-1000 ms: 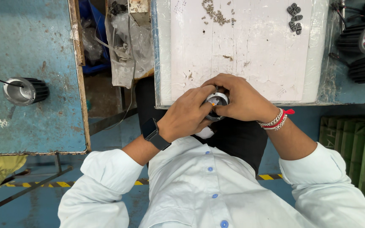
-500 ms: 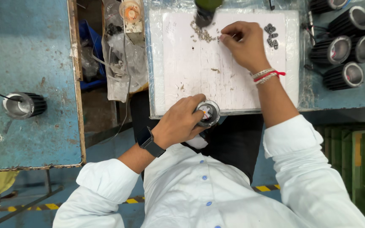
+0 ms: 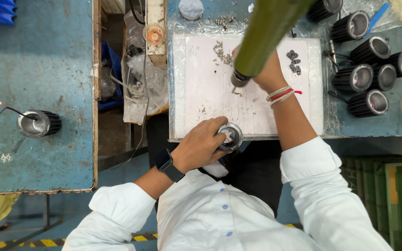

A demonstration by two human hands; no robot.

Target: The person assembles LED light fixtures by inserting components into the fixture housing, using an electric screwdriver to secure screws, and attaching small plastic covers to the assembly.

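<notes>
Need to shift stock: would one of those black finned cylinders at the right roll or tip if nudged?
The black finned cylinders lie on their sides, so a nudge would probably roll them. Their ribbed walls should grip well. They look like metal, likely heavy for their size.

A mat [image 3: 201, 93] lay on the worktop [image 3: 378, 125]. At its near edge the left hand [image 3: 201, 146] gripped a round housing [image 3: 229, 136]. Farther back, the right hand [image 3: 268, 69] held a driver [image 3: 261, 35] over the mat. Finned housings [image 3: 371, 60] clustered right of the mat; one housing [image 3: 38, 123] stood on the separate left worktop [image 3: 47, 60].
</notes>
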